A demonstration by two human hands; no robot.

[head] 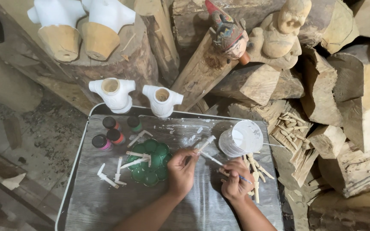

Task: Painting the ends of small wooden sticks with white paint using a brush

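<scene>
While a small white-coated wooden arm piece (205,143) is pinched at its lower end by the fingers of the left hand (181,167), a thin brush (219,164) is gripped like a pen in the closed right hand (235,179), its tip laid against the piece. The piece is held just above the counter (108,205), near the middle, between the green flower-shaped palette (150,164) on the left and the white paint cup (241,137) on the right.

The grip on the piece is narrow, so it could be twisted or dropped under brush pressure, and wet paint would then be smeared on the counter or on the fingers. The cup stands just beyond the right hand and appears tilted; it is judged likely to be knocked over by a wide stroke or a lifted wrist, and the bare wooden pieces (255,173) lying beside that hand would be flooded.

To the left, freshly white pieces (116,171) are laid on and beside the palette, where they could be brushed by a forearm. Farther left, four small dark-capped paint bottles (113,132) stand close together and could be toppled as a group. At the far edge two white torsos (138,97) are propped, well apart from the hands.
</scene>
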